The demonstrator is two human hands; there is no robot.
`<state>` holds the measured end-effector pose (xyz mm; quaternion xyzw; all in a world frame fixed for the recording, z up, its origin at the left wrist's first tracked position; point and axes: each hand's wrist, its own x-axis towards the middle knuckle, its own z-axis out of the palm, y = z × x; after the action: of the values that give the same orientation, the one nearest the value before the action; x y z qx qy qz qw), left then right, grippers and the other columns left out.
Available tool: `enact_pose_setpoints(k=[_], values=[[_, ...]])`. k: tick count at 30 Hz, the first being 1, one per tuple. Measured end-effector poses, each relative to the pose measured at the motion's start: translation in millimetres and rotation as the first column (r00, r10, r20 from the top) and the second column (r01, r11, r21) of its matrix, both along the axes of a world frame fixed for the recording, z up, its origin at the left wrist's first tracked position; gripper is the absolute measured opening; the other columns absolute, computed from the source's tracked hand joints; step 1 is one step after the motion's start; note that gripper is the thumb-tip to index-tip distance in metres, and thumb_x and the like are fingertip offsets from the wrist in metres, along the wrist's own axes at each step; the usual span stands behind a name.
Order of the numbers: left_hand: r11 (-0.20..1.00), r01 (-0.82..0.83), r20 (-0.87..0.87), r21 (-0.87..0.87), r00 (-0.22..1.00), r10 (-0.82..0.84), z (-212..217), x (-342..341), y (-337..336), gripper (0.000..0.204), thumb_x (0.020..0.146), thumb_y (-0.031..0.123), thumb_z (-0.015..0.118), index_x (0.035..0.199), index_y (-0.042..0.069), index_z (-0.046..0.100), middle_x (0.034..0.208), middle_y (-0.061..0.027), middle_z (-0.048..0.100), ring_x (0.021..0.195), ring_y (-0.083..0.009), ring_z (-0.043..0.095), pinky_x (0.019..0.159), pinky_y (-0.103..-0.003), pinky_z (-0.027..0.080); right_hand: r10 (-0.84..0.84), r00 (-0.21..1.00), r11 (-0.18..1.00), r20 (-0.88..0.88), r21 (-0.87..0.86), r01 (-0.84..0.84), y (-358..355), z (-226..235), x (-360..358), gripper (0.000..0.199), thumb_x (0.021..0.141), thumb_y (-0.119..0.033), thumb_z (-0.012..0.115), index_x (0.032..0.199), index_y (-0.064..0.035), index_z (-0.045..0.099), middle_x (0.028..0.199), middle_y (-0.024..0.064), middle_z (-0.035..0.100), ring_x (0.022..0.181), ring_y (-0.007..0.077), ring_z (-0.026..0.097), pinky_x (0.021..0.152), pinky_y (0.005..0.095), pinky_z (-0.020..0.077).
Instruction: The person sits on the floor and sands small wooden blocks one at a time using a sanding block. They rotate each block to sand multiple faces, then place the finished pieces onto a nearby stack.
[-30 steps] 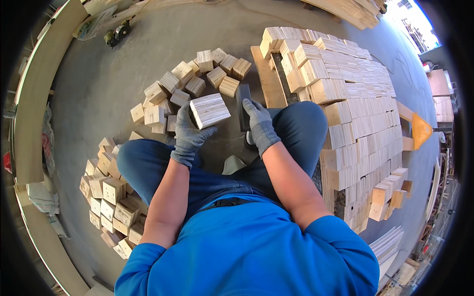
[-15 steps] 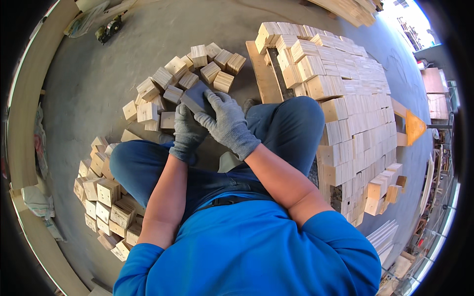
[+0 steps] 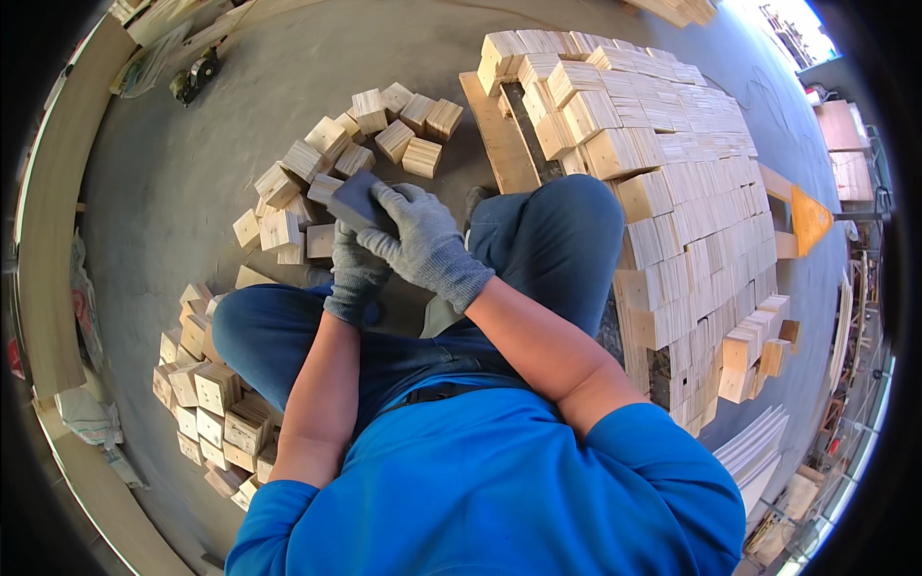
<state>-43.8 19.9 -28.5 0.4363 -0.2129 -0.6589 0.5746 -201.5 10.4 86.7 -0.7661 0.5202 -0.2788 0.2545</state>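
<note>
In front of my lap, both my gloved hands are closed on one dark grey rectangular block [image 3: 359, 201]. My left hand [image 3: 357, 267], in a grey knit glove, grips it from below and the near side. My right hand [image 3: 421, 238], gloved likewise, lies over its right side with the fingers on the top face. Whether the block is wood in shadow or a sanding block, I cannot tell. Just beyond it, loose pale wooden blocks [image 3: 317, 158] lie in a curved heap on the floor. Most of my left fingers are hidden.
A large stack of wooden blocks [image 3: 672, 211] stands to my right on a wooden pallet [image 3: 501, 134]. Another heap of blocks [image 3: 219, 389] lies by my left knee. A yellow triangular piece [image 3: 810, 221] juts out beyond the stack. A dark green tool [image 3: 195, 75] sits far left.
The view has shifted slightly, so the surroundings sit a little differently. Both hands keep hold of the dark block, which has tilted a little and sits slightly lower and further left.
</note>
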Motion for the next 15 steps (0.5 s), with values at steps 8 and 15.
enact_pose_setpoints(k=[8,15], values=[[0.927,0.221,0.788,-0.303,0.605,0.114,17.9,12.2,15.9,0.101,0.059,0.007,0.098,0.145,0.001,0.047,0.136,-0.012,0.062,0.124,-0.0245,0.062,0.108,-0.04,0.053,-0.252,0.966,0.92,0.064,0.324,0.218,-36.9,-93.3,-61.1,0.064,0.093,-0.046,0.073,0.142,-0.0057,0.061,0.123,0.0255,0.071,0.117,0.0419,0.066,0.1,0.0473,0.0525],[0.964,0.099,0.59,-0.247,0.805,0.068,31.1,29.8,1.8,0.092,0.063,0.002,0.097,0.142,-0.001,0.05,0.132,-0.0124,0.067,0.12,-0.0237,0.067,0.105,-0.038,0.055,-0.483,0.83,0.726,0.279,0.657,0.202,-31.9,-80.0,-51.0,0.051,0.099,-0.034,0.073,0.136,0.0,0.066,0.119,0.0169,0.075,0.108,0.0252,0.071,0.095,0.034,0.0543]])
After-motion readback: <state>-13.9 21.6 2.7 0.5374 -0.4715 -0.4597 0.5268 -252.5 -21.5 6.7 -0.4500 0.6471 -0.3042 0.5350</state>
